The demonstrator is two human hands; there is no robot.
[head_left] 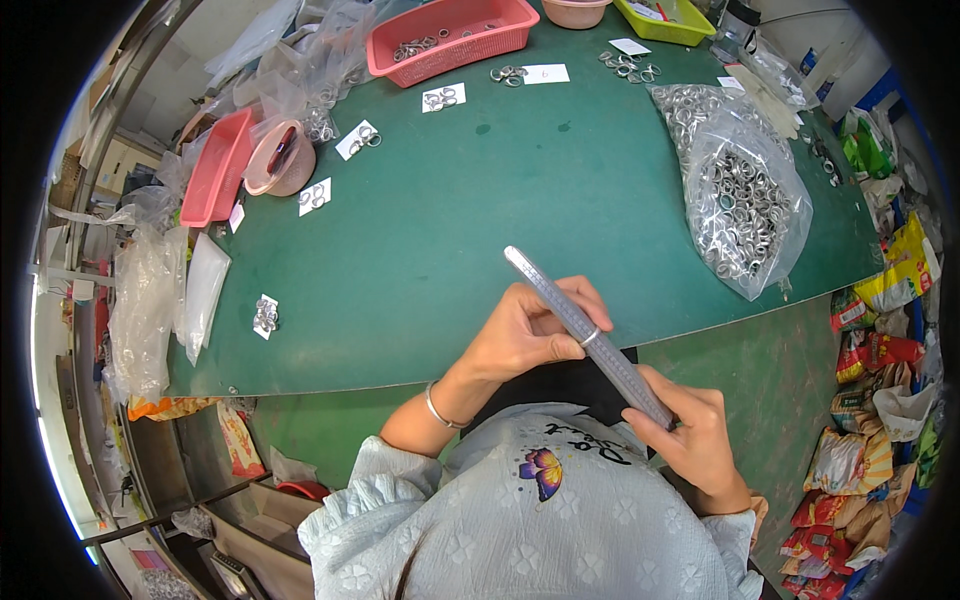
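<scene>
A grey tapered ring mandrel [628,378] with fine markings slants across in front of me, its narrow rounded tip up and to the left. My right hand [697,432] is closed around its thick lower end. A silver ring [591,337] encircles the mandrel about midway along. My left hand [520,335] pinches at this ring, thumb on the near side and fingers curled behind the mandrel, where they are partly hidden. Both hands are at the near edge of the green table [450,240].
A clear bag of many rings [745,205] lies at the right. Small ring piles on white cards [315,196] line the left and far sides. Pink baskets [455,45], a pink bowl [280,165] and a yellow-green basket [668,22] stand along the edges. Plastic bags [150,310] crowd the left.
</scene>
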